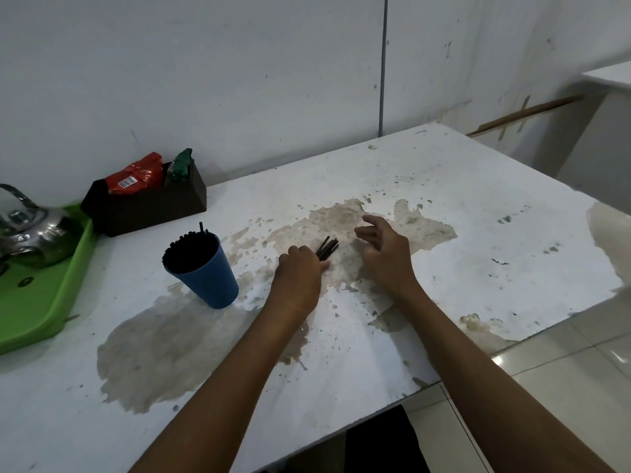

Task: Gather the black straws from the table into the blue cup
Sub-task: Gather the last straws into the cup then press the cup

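Last straws, loose grip.
My left hand [300,268] clutches straws [327,248]; right hand [384,249] hovers open, empty; they may scatter before reaching the cup [205,271].

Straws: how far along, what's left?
Mostly done: the blue cup is packed with black straws. In hand: the left hand grips a last bundle of straws on the table; the right hand hovers open beside it. Left: drop the bundle into the cup.
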`<state>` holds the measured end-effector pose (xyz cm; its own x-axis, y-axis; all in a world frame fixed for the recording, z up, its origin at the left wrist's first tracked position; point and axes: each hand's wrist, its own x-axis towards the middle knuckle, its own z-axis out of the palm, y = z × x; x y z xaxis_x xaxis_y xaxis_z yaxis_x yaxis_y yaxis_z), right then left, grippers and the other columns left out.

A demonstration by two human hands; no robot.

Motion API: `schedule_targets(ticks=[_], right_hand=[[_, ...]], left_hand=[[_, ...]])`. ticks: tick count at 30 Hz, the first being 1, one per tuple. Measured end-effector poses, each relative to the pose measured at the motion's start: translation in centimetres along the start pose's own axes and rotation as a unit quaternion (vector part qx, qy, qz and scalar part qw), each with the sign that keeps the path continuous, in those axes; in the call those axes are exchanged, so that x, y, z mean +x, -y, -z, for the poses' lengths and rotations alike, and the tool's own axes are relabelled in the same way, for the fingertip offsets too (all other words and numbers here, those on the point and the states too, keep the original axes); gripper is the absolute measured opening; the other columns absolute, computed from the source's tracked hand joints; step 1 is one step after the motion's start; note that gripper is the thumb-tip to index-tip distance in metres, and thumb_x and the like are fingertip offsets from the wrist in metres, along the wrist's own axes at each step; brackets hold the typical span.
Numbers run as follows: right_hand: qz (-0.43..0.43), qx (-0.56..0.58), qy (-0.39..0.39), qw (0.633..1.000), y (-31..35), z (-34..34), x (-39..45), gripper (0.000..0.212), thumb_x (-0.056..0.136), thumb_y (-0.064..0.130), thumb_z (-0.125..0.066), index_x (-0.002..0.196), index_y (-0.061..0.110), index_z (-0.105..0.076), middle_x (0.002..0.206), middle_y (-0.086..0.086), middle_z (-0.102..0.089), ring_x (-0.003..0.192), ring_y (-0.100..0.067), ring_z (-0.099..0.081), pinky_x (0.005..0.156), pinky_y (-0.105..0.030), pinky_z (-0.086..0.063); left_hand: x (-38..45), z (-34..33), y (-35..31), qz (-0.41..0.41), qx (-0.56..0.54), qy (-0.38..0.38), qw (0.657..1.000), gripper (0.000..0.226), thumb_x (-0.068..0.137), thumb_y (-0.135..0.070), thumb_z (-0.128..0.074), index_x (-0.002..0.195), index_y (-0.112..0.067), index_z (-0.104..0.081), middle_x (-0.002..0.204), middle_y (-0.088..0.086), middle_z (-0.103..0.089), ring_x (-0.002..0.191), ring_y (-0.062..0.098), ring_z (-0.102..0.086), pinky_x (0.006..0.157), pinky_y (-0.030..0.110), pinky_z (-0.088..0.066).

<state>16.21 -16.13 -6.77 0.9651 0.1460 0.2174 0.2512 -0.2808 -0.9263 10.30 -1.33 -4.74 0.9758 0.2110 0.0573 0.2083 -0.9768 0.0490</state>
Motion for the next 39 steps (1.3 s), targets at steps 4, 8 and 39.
schedule_targets(ticks=[4, 8, 39], right_hand=[[0.0, -0.004, -0.007, 1.0, 0.0, -0.2, 0.0, 0.053, 0.084, -0.009, -0.046, 0.132, 0.011, -0.055, 0.113, -0.009, -0.069, 0.109, -0.016, -0.063, 0.084, -0.011, -0.044], [-0.005, -0.005, -0.013, 1.0, 0.1, -0.2, -0.1, 0.052, 0.085, -0.008, -0.044, 0.132, 0.01, -0.056, 0.112, -0.008, -0.069, 0.107, -0.014, -0.064, 0.082, -0.008, -0.045], [0.003, -0.042, 0.031, 0.999, 1.5, -0.2, -0.6, 0.045, 0.08, 0.014, -0.043, 0.118, 0.01, -0.065, 0.103, -0.002, -0.07, 0.084, -0.001, -0.062, 0.068, -0.001, -0.043]], left_hand=[[-0.6, -0.6, -0.4, 0.008, 0.032, -0.017, 0.999, 0.039, 0.106, -0.034, -0.035, 0.124, -0.001, -0.047, 0.12, 0.015, -0.053, 0.104, 0.025, -0.054, 0.08, 0.03, -0.046], [-1.2, -1.3, -0.3, -0.002, 0.036, -0.06, 0.998, 0.036, 0.107, -0.031, -0.029, 0.121, -0.003, -0.048, 0.117, 0.013, -0.053, 0.101, 0.022, -0.053, 0.078, 0.028, -0.044], [-1.3, 0.0, 0.8, 0.111, -0.645, -0.181, 0.734, 0.046, 0.089, -0.025, -0.07, 0.06, -0.02, -0.034, 0.049, -0.003, -0.033, 0.041, 0.011, -0.029, 0.046, 0.027, -0.031]])
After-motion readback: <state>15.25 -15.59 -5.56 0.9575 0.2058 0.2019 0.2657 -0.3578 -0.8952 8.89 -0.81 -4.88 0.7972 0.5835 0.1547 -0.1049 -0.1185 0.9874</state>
